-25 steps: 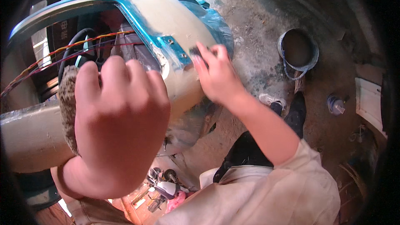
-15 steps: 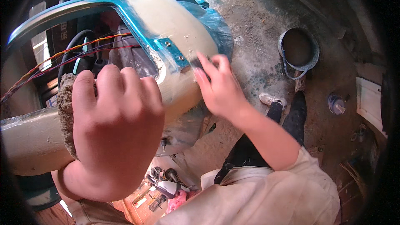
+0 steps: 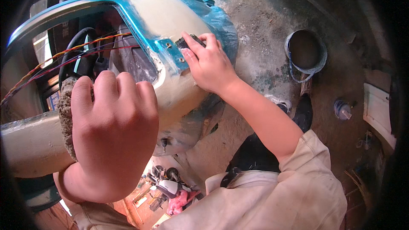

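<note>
My left hand point(image 3: 113, 132) is closed on a rough grey-brown spongy pad point(image 3: 67, 115), close to the beige lower ledge point(image 3: 30, 145) of a vehicle's window opening. My right hand point(image 3: 208, 68) grips a small dark block point(image 3: 189, 39) against the body panel point(image 3: 159, 10), which is blue with smoothed beige patches of filler. It sits beside a blue plate point(image 3: 164, 47) with small round fittings. Inside the opening are a black steering wheel point(image 3: 76, 40) and loose coloured wires point(image 3: 98, 40) strung across. The palm of my left hand is hidden.
A bucket point(image 3: 304, 49) of murky liquid stands on the stained concrete floor to the right, with a clear plastic container point(image 3: 343, 108) and white board point(image 3: 375, 108) beyond. My legs and shoes are below. A small white vehicle point(image 3: 170, 189) and pink bundle point(image 3: 179, 200) are behind.
My right hand has moved up and slightly left along the panel with the dark block. My left hand, still closed on the pad, has shifted slightly down and left.
</note>
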`<state>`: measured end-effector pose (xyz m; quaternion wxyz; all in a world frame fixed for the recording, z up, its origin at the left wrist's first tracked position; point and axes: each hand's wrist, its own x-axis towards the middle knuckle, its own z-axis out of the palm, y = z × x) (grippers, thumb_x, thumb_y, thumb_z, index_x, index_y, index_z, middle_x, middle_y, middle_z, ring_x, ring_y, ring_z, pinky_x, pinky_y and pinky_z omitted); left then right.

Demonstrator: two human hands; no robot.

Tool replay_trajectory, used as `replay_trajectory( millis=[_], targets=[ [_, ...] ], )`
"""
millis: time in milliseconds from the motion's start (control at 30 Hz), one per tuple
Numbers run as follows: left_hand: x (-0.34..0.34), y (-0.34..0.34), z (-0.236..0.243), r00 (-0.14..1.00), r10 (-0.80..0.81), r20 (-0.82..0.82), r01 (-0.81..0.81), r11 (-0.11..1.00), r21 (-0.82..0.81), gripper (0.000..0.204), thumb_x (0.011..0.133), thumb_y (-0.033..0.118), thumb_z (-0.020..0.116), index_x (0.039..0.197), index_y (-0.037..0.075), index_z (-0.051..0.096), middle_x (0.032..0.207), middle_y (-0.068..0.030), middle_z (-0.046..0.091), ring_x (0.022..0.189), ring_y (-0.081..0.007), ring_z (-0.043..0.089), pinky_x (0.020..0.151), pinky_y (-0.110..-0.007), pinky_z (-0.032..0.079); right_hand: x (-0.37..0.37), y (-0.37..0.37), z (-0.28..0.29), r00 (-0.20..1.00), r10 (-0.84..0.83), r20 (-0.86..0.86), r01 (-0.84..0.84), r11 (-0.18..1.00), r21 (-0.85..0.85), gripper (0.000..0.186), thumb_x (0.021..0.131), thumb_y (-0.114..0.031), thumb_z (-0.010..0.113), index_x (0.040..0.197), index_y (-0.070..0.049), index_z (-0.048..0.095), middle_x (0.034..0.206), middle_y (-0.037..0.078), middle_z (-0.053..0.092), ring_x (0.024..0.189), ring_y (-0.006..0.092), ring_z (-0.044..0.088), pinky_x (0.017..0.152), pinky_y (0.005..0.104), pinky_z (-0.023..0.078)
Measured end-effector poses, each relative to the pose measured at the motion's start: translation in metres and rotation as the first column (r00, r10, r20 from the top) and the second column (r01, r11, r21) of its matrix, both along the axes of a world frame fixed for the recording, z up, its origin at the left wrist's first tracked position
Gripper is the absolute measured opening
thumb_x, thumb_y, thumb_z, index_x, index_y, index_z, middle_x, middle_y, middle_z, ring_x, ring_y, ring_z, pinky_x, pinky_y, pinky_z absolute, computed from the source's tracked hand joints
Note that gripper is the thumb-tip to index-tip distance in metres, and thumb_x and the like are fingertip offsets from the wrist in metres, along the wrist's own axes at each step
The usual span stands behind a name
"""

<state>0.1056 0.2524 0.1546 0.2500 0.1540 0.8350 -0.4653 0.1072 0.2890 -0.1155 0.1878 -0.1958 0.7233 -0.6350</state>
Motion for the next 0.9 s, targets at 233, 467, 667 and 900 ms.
replay_trajectory(
  millis=[233,467,667,900],
  targets=[
    [0.003,0.003,0.003,0.999,0.031,0.007,-0.031,0.999,-0.034,0.014,0.079,0.013,0.066,0.069,0.009,0.056,0.074,-0.0063,0.048,0.081,-0.0245,0.055,0.093,-0.045,0.049,0.022,0.023,0.002,0.999,0.033,0.011,-0.033,0.999,-0.031,0.048,0.107,-0.029,0.062,0.150,-0.010,0.061,0.130,0.030,0.055,0.117,0.0480,0.059,0.103,0.0535,0.050],
    [0.003,0.004,0.005,0.998,0.058,0.024,-0.058,0.998,-0.021,0.014,0.078,0.012,0.065,0.070,0.008,0.055,0.074,-0.0067,0.047,0.079,-0.0246,0.053,0.091,-0.046,0.049,-0.001,0.004,0.006,0.998,0.057,0.008,-0.057,0.998,-0.037,0.047,0.106,-0.027,0.063,0.149,-0.007,0.062,0.128,0.030,0.056,0.116,0.0472,0.059,0.104,0.0524,0.049],
    [-0.001,0.001,0.002,0.997,0.056,0.047,-0.056,0.998,-0.007,0.014,0.079,0.013,0.065,0.072,0.008,0.055,0.074,-0.0064,0.045,0.077,-0.0241,0.050,0.091,-0.047,0.050,-0.007,0.005,0.005,0.998,0.069,-0.010,-0.069,0.998,0.000,0.047,0.107,-0.023,0.061,0.151,-0.004,0.060,0.128,0.030,0.054,0.117,0.0459,0.059,0.107,0.0499,0.048],
    [-0.002,0.001,0.002,0.995,0.089,0.047,-0.090,0.996,0.009,0.012,0.080,0.010,0.065,0.073,0.007,0.055,0.074,-0.0065,0.044,0.076,-0.0237,0.050,0.091,-0.047,0.052,-0.001,0.015,0.000,0.997,0.065,-0.034,-0.066,0.997,-0.035,0.049,0.105,-0.028,0.064,0.149,-0.007,0.062,0.127,0.030,0.055,0.114,0.0470,0.058,0.102,0.0548,0.049]
  ],
)
